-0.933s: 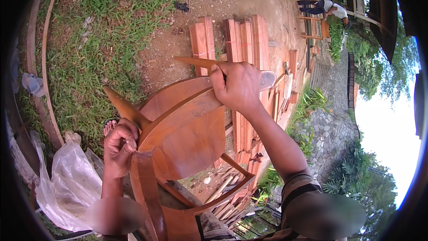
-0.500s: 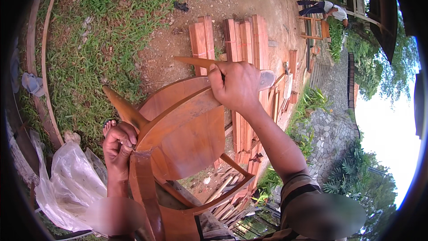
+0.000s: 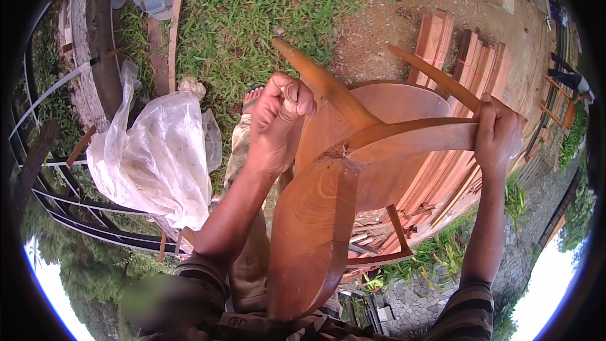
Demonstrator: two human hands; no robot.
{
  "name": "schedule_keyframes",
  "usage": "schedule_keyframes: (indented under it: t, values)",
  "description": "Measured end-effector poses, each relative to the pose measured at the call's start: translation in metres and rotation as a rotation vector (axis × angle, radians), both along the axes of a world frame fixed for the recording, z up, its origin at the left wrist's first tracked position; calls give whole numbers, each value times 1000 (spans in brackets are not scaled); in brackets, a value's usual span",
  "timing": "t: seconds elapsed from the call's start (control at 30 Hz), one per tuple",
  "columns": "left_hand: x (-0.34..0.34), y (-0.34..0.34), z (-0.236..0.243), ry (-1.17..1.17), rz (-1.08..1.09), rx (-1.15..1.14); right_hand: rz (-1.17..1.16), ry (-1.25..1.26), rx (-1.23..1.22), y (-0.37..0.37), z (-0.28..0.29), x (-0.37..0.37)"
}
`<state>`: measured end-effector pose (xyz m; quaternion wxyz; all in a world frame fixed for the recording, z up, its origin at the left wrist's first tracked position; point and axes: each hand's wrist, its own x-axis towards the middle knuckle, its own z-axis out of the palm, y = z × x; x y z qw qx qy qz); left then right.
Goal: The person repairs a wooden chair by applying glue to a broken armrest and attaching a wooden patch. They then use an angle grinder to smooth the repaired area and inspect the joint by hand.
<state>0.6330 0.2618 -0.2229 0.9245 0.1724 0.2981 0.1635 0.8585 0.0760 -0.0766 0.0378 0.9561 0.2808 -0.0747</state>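
A varnished brown wooden chair point(image 3: 315, 215) is tipped over in front of me, with two tapered legs point(image 3: 325, 88) pointing up and away. My right hand point(image 3: 499, 132) is wrapped round the end of its curved frame rail, beside the farther leg. My left hand point(image 3: 281, 120) is raised just left of the nearer leg, apart from the wood. Its fingers are curled in; whether they pinch something small is hidden. At the joint of rail and leg, the wood looks dark and rough point(image 3: 341, 151).
Bundled reddish planks point(image 3: 467, 57) are stacked on the dirt at the right. A clear plastic sheet point(image 3: 164, 158) lies crumpled at the left, below a pair of sandals point(image 3: 151, 1). Grass point(image 3: 233, 31) spreads ahead. Another person point(image 3: 571, 79) is at the far right.
My view has swung left. My left hand has come off the rough joint and lifted beside the leg. The chair has turned in my right hand, which still grips the rail.
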Motion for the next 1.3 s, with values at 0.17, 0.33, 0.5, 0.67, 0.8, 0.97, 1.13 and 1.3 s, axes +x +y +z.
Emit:
schedule_keyframes:
  t: [0.17,0.33,0.5,0.67,0.8,0.97,1.13,1.3]
  values:
    - [-20,16,-24,186,-100,214,-46,70,-7,-6,-8,6]
    - [-28,13,-3,94,-353,310,-66,120,2,-5,-10,5]
    - [-20,23,17,-88,-480,583,-70,121,38,-15,-10,6]
    - [-18,24,21,-154,-476,524,-63,153,50,-10,-9,7]
    - [-12,24,12,-193,-480,547,-55,151,64,-13,-12,7]
    - [7,33,-3,-362,-547,545,-60,164,60,-10,-10,7]
    - [5,20,-7,-397,-463,570,-56,201,85,-13,-11,9]
    - [-2,9,-6,-319,-388,592,-40,226,107,-12,-11,9]
